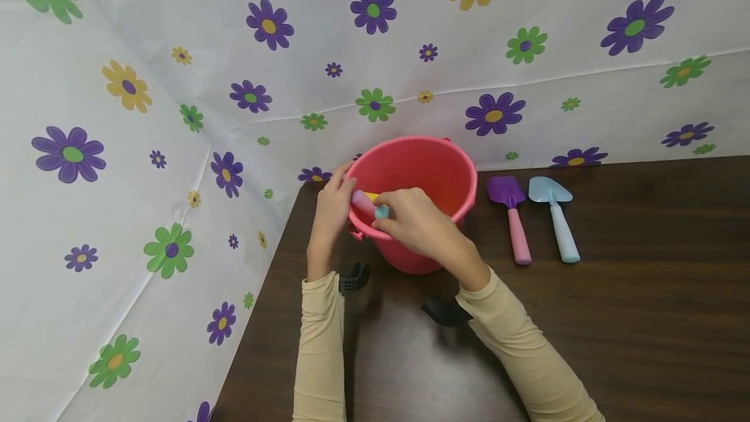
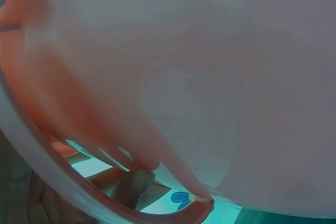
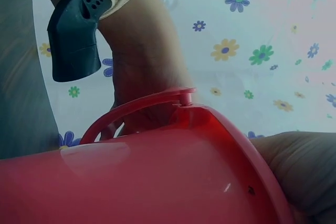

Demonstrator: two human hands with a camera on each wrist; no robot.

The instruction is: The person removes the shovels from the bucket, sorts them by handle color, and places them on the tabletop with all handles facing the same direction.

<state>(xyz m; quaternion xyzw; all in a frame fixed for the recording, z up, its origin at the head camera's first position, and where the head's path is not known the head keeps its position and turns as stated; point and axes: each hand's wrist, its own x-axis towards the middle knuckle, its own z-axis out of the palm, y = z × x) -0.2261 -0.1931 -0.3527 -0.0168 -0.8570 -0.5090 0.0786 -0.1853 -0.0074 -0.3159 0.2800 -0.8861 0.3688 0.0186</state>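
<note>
Now — left fingers grip pink bucket; right fingers — pinching light-blue tip inside

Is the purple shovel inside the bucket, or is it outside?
Outside: the purple shovel lies on the table beside the bucket, with a visible gap between them.

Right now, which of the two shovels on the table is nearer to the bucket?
The purple shovel, with a pink handle; the blue shovel lies farther from the bucket.
</note>
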